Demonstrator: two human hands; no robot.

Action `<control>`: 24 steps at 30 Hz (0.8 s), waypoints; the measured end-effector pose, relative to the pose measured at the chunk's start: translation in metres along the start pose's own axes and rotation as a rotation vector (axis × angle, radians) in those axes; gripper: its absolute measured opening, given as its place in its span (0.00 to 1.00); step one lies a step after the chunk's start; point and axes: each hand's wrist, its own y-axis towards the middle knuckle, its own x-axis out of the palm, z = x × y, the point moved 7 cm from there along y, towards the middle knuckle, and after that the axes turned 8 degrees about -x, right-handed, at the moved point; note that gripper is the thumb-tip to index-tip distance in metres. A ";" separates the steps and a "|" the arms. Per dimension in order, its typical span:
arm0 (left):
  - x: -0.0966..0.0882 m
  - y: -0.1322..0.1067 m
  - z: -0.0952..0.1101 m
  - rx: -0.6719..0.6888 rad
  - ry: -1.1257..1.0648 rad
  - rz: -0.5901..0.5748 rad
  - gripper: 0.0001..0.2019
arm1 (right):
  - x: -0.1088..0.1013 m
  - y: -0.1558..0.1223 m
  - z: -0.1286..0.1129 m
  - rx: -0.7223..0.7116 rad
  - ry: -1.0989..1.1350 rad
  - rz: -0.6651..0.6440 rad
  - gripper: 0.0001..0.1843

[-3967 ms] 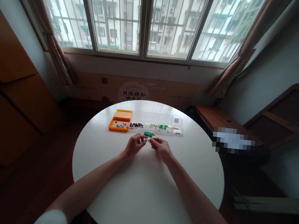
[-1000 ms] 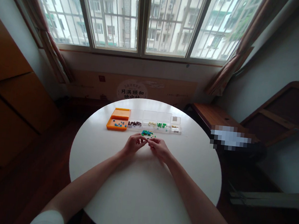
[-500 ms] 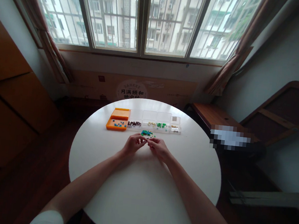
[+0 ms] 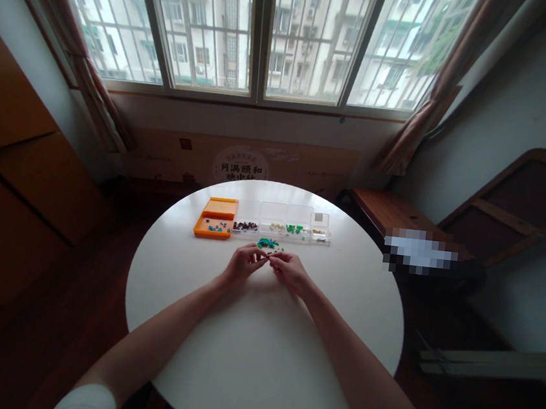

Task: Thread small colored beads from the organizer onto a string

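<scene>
My left hand point(image 4: 244, 264) and my right hand point(image 4: 289, 271) meet over the round white table point(image 4: 262, 353), fingertips pinched together on something too small to name. Just beyond the fingertips lies a small heap of blue and green beads point(image 4: 269, 244). Behind it stands a row of boxes: an orange tray point(image 4: 216, 218) with blue pieces and clear compartment boxes point(image 4: 283, 223) with dark, pale and green pieces.
A barred window fills the far wall, with curtains at both sides. A cardboard box stands under the sill behind the table. Wooden furniture point(image 4: 408, 219) sits to the right, a wooden cabinet point(image 4: 24, 159) to the left.
Both hands stay pinched together at the same spot. Since four seconds ago the view has shifted slightly; the last second shows no visible movement.
</scene>
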 end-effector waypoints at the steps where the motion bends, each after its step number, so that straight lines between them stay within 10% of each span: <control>1: 0.000 0.000 0.000 -0.002 0.003 0.003 0.08 | 0.000 0.000 0.000 0.000 0.000 0.002 0.12; 24: -0.002 0.000 0.001 0.005 0.013 0.030 0.09 | 0.002 -0.001 -0.002 -0.013 -0.003 0.009 0.16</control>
